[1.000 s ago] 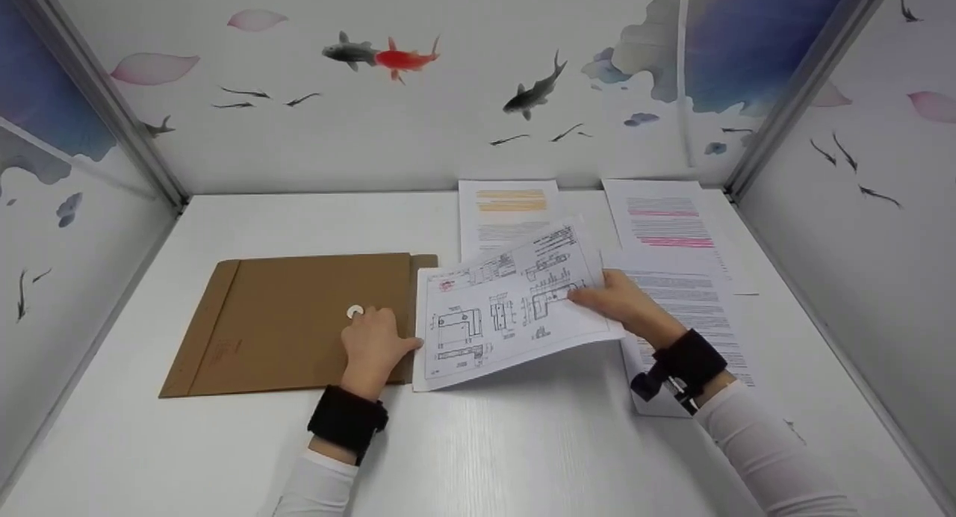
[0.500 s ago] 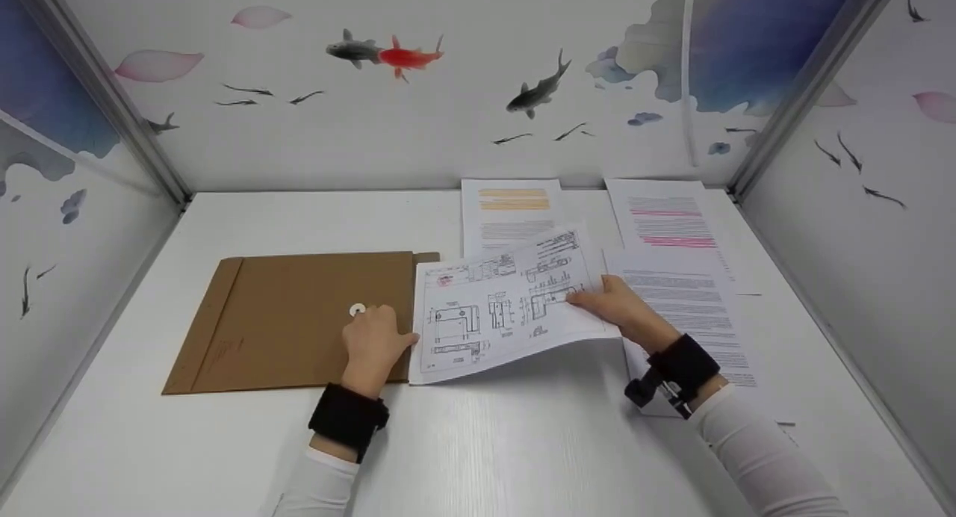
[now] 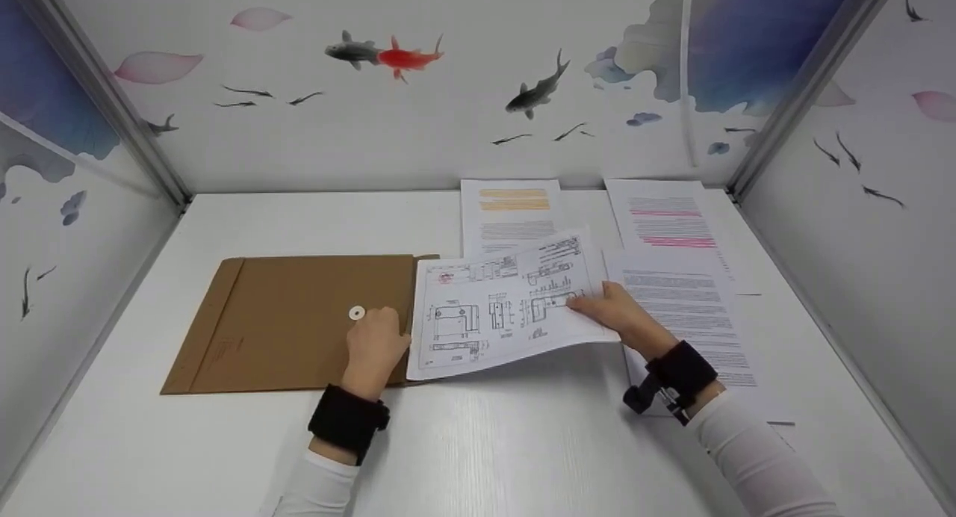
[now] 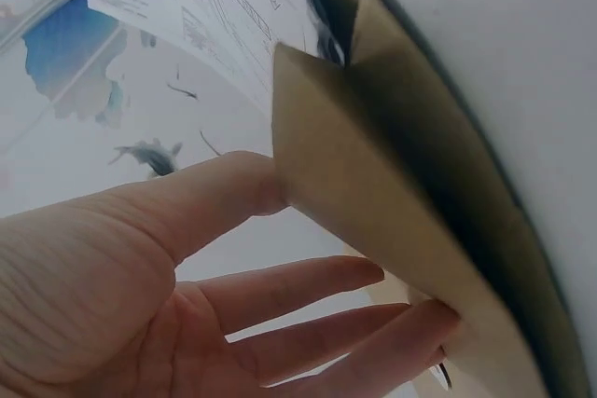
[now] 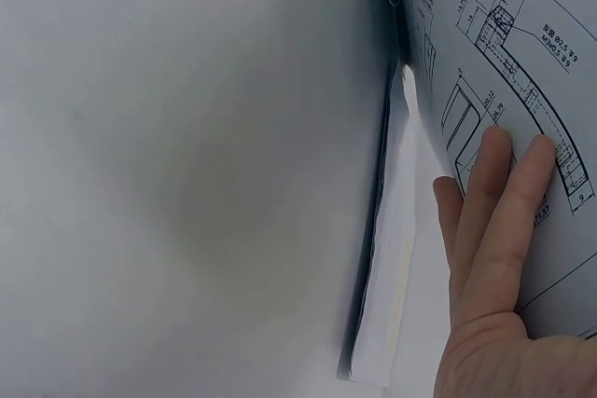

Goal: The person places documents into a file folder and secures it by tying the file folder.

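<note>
**Two hands at the mouth of a brown envelope**

On the white table [image 3: 523, 442] a brown envelope [image 3: 284, 323] lies flat, its open end turned toward a sheet of technical drawings [image 3: 500, 308]. At that end the left hand [image 3: 373, 349] rests on the envelope, just beside the white string button [image 3: 356, 313]. The left wrist view shows the thumb [image 4: 215, 193] under the raised edge of the upper layer and the fingers [image 4: 308, 281] loosely extended on the other side of it, so that the card is lightly pinched and the mouth stands open.

The right hand [image 3: 616, 311] holds the drawing sheet by its right edge, thumb on top; in the right wrist view its straight fingers [image 5: 499, 202] lie flat against the printed side. The sheet's left edge reaches the envelope's opening, and its near part is lifted off the table.

Three more printed pages lie behind and to the right: one with orange marking [image 3: 511, 203], one with pink marking [image 3: 665, 218], and a plain text page [image 3: 694, 308] partly under the right wrist.
</note>
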### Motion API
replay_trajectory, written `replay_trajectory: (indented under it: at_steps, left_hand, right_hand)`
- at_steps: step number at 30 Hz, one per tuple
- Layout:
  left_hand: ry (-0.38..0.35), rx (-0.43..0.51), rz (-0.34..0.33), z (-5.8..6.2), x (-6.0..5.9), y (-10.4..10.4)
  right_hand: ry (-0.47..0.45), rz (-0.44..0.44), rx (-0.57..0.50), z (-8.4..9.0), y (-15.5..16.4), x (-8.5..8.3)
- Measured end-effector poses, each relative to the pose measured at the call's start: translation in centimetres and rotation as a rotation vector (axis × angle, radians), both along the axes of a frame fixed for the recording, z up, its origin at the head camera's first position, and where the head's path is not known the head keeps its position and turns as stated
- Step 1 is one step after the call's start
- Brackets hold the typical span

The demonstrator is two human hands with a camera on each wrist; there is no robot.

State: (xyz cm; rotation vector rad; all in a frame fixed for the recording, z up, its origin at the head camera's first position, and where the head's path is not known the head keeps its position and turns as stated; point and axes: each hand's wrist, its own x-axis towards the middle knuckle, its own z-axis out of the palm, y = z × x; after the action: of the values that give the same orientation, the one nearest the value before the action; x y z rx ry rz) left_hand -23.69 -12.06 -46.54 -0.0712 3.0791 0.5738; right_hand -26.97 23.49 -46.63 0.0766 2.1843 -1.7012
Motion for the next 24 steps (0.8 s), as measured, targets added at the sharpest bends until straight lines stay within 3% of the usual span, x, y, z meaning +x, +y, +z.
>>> replay_trajectory:
  at_steps: [13, 24]
  left_hand:
    - [-0.033, -0.004, -0.006, 0.5, -0.1, -0.1]
    - [-0.028, 0.005, -0.002, 0.7, 0.1, 0.0]
  right_hand:
    - [-0.026, -0.07, -0.071, -0.4, -0.7, 0.4]
    - [-0.032, -0.041, -0.12, -0.9, -1.3, 1.0]
